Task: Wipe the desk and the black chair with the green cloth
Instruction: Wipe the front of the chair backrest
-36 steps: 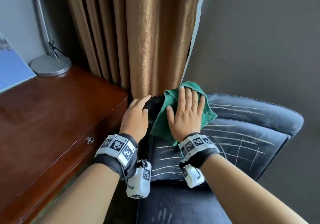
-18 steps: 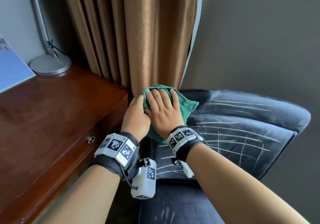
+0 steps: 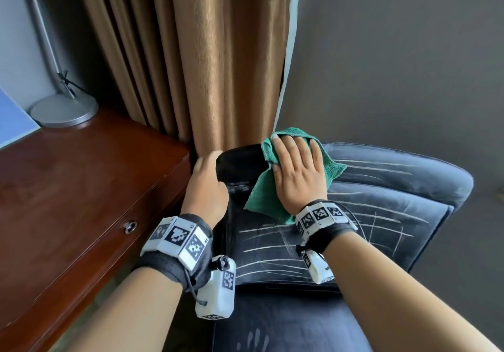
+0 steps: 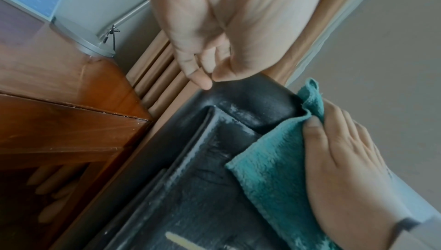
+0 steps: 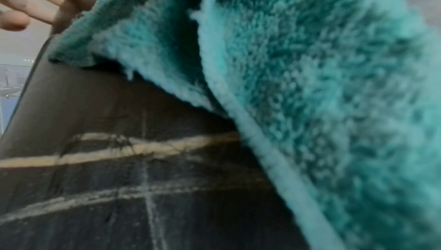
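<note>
Black leather chair [image 3: 381, 215], pale-streaked backrest, under both hands. Reddish-brown wooden worktop [image 3: 81, 188] left of left fingers. Green fluffy cloth [image 3: 261, 196] beneath right hand [image 3: 297, 177], fingers straight, pressing it flat on backrest top. Left hand [image 3: 207, 188] fingers curl over chair's top corner.

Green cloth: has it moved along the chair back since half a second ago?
Yes. The green cloth, under the right hand, has slid right along the backrest of the black chair, off the corner by the curtain that it covered then.
</note>
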Demonstrator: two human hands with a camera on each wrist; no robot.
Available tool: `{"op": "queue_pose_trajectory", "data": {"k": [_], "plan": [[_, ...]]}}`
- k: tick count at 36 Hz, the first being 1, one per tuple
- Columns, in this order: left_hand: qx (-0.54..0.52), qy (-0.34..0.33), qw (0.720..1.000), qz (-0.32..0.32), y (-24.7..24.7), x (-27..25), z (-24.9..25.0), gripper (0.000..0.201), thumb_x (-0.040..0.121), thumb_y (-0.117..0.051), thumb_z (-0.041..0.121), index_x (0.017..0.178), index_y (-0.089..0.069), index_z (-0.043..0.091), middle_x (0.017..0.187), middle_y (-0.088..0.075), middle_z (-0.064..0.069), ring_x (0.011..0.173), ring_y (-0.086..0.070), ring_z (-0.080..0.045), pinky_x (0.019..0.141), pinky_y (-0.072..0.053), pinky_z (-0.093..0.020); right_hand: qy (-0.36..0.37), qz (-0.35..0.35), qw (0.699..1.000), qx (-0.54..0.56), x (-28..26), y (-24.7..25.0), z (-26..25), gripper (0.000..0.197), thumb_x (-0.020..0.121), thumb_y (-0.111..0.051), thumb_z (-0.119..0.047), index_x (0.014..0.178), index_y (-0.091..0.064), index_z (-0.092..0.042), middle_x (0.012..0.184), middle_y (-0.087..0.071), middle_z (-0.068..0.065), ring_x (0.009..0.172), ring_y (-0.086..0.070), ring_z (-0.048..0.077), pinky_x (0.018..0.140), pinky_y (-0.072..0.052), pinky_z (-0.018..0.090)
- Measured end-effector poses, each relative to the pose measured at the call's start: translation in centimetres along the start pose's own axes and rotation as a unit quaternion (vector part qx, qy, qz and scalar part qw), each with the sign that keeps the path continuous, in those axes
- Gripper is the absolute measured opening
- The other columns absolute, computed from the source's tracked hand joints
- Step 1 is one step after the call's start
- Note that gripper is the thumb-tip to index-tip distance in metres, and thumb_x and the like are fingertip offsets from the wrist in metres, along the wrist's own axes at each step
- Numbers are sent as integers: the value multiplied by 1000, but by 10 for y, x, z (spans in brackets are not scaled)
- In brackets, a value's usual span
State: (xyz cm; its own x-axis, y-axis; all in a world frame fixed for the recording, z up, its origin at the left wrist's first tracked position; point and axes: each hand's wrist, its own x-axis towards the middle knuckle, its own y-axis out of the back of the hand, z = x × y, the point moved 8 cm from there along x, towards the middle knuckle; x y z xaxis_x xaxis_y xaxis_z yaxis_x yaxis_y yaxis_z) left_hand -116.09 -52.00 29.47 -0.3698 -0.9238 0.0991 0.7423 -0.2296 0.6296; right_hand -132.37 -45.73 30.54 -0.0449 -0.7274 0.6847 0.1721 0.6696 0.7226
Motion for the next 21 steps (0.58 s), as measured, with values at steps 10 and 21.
{"op": "queue_pose_trajectory", "data": {"k": [10,21], "plan": [[121,35,992,31,8,5,4,37,91,-45,18,128,-45,21,127,-46,-7,115,-45,-29,99,-29,-42,8,7,1000,7,-1,5,12,44,95,-39,-30,135,-47,-13,130,-55,8,120,-42,27,110,-24,45],[293,-184,938,14,-45,25,40,57,95,-30,43,149,-26,23,151,-34,2,138,-28,-17,112,-17,-54,1,-2,1000,12,1,-3,17,46,96,-39,-32,138,-47,-14,132,-54,6,122,-41,26,112,-22,44]]}}
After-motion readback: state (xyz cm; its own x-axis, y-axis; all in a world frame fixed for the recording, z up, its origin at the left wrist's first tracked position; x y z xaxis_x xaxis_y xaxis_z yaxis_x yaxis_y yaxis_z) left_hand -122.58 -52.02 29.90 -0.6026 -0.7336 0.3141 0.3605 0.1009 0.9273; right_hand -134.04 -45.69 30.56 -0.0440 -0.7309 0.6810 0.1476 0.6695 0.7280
